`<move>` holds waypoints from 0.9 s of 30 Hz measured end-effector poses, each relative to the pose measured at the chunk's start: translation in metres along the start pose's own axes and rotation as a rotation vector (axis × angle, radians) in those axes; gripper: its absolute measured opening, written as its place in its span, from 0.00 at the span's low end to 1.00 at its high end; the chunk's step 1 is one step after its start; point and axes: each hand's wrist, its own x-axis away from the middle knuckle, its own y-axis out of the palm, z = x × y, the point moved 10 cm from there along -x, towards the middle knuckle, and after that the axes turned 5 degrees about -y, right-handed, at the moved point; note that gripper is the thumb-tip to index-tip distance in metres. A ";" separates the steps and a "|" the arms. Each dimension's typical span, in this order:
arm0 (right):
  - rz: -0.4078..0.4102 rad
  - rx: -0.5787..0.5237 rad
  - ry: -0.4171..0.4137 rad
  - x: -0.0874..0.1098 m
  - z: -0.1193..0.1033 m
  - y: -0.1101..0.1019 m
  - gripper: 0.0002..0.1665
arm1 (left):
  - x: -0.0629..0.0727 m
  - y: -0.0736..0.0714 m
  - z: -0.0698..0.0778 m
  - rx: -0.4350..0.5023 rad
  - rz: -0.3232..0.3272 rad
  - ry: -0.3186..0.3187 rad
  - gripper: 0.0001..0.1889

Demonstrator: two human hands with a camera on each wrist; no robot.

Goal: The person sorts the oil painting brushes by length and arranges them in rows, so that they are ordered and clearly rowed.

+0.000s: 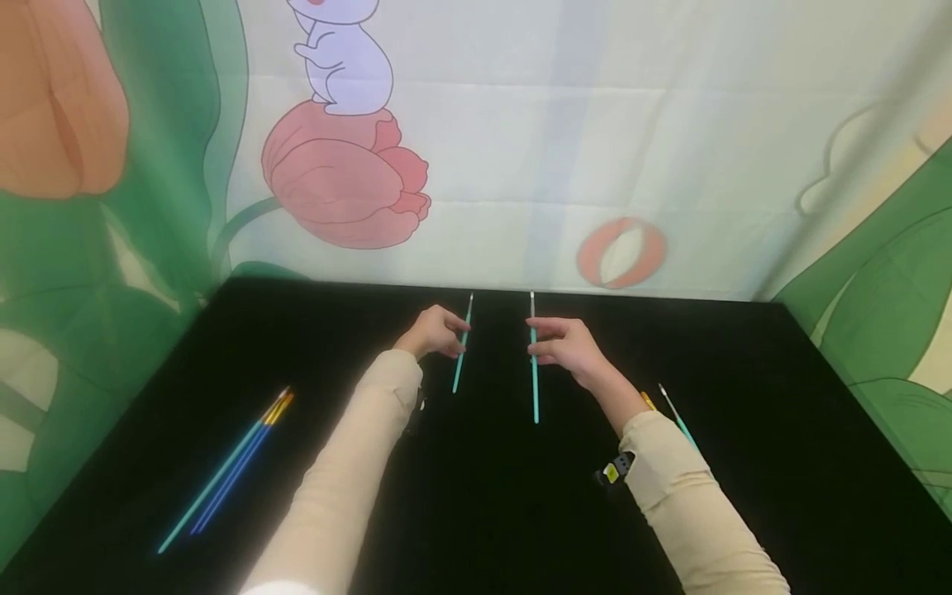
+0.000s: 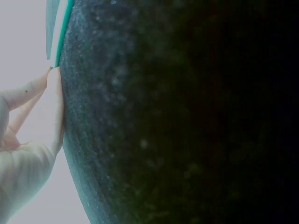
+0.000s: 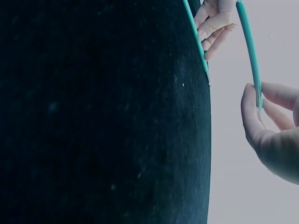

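Near the far edge of the black table, my left hand (image 1: 437,332) pinches a slim teal paintbrush (image 1: 458,373) between thumb and fingers. Its bristle end points away from me. In the left wrist view, thumb and fingertip meet on the teal brush (image 2: 60,44). To the right, my right hand (image 1: 568,345) pinches a second teal paintbrush (image 1: 535,388), longer in view, with its pale tip pointing toward the curtain. The right wrist view shows this brush (image 3: 250,44) upright in the fingers, beside the left hand (image 3: 216,21) with its brush (image 3: 198,39). The two brushes are apart and roughly parallel.
On the left of the black tabletop (image 1: 476,512) lie a teal brush (image 1: 211,487) and blue brushes (image 1: 232,479), side by side. Another teal-handled brush (image 1: 683,426) and a yellow piece (image 1: 649,401) show partly behind the right forearm. A printed curtain (image 1: 491,149) hangs behind the table.
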 end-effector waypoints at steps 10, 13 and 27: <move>0.030 0.006 0.029 -0.011 0.000 0.007 0.30 | 0.000 0.000 0.001 0.015 -0.006 -0.003 0.20; 0.032 0.006 0.029 -0.015 0.001 0.008 0.29 | -0.001 0.000 0.000 0.016 -0.010 -0.006 0.20; 0.045 0.022 0.051 -0.029 0.010 0.021 0.29 | -0.001 0.001 -0.001 0.015 -0.001 0.011 0.21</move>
